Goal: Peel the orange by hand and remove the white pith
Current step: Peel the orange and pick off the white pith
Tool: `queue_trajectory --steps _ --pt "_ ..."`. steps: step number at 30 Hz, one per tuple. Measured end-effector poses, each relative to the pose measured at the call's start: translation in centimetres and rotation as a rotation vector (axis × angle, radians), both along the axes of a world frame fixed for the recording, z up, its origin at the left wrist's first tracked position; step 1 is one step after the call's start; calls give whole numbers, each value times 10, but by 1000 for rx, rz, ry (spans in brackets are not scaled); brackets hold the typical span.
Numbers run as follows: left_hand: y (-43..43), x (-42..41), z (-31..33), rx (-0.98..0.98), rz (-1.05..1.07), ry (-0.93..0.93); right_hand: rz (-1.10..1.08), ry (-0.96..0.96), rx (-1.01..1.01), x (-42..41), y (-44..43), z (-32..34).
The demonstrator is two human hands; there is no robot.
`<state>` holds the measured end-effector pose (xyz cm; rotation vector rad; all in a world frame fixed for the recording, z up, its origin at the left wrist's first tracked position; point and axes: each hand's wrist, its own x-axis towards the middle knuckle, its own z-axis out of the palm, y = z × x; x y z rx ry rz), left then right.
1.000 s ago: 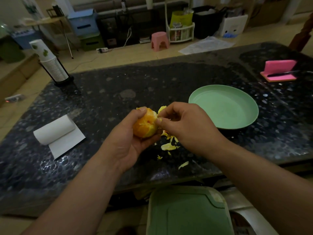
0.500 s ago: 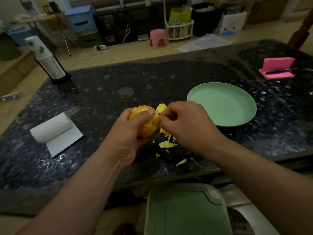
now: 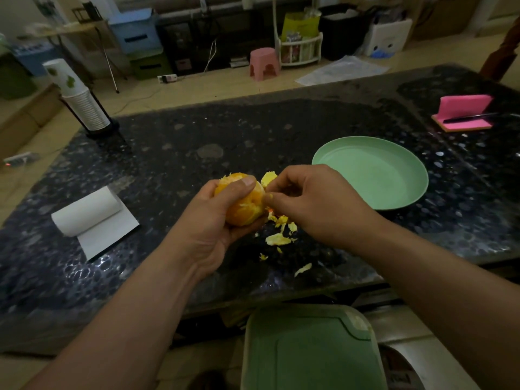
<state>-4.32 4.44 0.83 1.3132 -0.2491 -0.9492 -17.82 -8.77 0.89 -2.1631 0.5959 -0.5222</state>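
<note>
The orange [image 3: 245, 204], mostly peeled, is sitting in your left hand [image 3: 208, 229], fingers and thumb curling round it, above the worktop [image 3: 197, 122] near its front edge. Your right hand [image 3: 318, 204] is pinching a pith scrap [image 3: 268, 196] at its side. Loose peel bits [image 3: 278, 239] are lying just beneath, with the green plate [image 3: 371, 171] sitting near, toward the right edge.

mostly peeled orange [image 3: 244, 205], seemingly pith-streaked, above table

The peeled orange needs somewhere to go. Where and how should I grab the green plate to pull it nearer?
Pinch the green plate at its near rim, from your side, with the right hand, the closer one. It lies flat and empty; its upturned rim should take a thumb on top, fingers beneath.
</note>
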Motion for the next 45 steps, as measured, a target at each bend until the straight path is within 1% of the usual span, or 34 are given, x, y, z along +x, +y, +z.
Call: queue_trajectory --steps 6,11,18,22,25,30,33,38,40,45 --pt "-3 -5 -3 36 3 -109 -33 46 -143 0 4 -1" --pt "-5 -9 -3 36 -13 -93 -54 16 -201 0 6 -2" --pt "1 -9 2 -6 -35 24 -47 -28 -139 -1 1 -2" --pt "4 -8 4 -22 -64 71 -33 -75 -61 1 -2 -3" --pt "8 -6 5 -22 -84 93 -21 -95 -44 1 -5 -5" --pt "14 0 7 -54 -111 150 -62 -108 26 0 -16 -9" --pt "14 1 9 -55 -92 146 -32 -64 57 -1 -19 -5" --pt "9 -2 7 -19 -25 99 102 -35 218 2 -6 2" --pt "7 -3 6 -18 -19 89 105 -23 189 3 -2 1" --pt "6 -6 9 -22 -54 52 12 -42 78 6 -1 -3"
